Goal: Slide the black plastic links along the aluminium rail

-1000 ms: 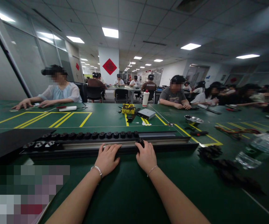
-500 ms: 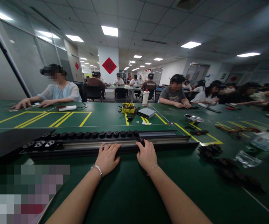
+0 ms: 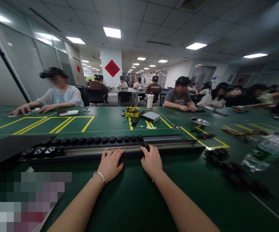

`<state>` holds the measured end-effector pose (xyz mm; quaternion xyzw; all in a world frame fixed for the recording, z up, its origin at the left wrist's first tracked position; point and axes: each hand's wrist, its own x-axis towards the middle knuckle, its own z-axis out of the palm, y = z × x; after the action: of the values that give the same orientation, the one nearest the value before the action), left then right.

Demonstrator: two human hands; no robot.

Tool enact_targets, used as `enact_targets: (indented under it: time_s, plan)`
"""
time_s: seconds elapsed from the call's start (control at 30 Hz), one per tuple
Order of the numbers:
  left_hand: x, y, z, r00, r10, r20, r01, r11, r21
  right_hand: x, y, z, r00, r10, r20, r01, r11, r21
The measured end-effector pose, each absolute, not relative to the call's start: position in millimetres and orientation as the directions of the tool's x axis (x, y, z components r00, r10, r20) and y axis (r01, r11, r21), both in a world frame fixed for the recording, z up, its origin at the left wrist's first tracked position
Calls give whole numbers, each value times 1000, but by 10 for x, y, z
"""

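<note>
A long black channel [image 3: 178, 149] with a silvery inner strip lies across the green table in front of me. My left hand [image 3: 110, 162] rests on its near side, fingers stretched out and thumb apart. To the right, my right hand [image 3: 151, 161] has thumb and fingers closed round a small black socket-like module [image 3: 146, 147] at the channel. Similar black modules [image 3: 97, 140] stand in a row along the far side. Several more, some with pale metal parts [image 3: 50, 150], sit at the channel's left end.
Loose black modules [image 3: 236, 174] are scattered on the right, beside a clear plastic bottle [image 3: 257, 154]. Farther back are a metal bowl [image 3: 199, 122], a grey box [image 3: 150, 116], a yellow box with cables [image 3: 132, 112] and a white bottle [image 3: 150, 101]. Other people sit across the table.
The view has shifted very slightly. Both hands keep their places at the channel, and the small black module is still in my right hand.
</note>
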<state>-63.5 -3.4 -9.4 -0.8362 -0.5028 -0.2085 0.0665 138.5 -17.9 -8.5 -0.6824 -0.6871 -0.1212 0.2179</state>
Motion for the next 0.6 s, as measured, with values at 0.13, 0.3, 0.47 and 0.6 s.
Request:
enact_targets:
  time_s: [0.13,0.3,0.47,0.6]
  plan:
    - [-633,-33,-92,409,814,413,868,-486,98,1385,-179,-84,25,882,471,991,42,-130]
    - [-631,-39,-78,406,817,409,869,-484,103,1378,-186,-76,26,884,467,991,37,-126]
    - [-628,-43,-73,406,818,408,870,-483,103,1387,-192,-74,39,881,472,990,29,-136]
    - [-631,-41,-76,407,818,406,872,-481,96,1394,-192,-77,44,880,473,990,25,-139]
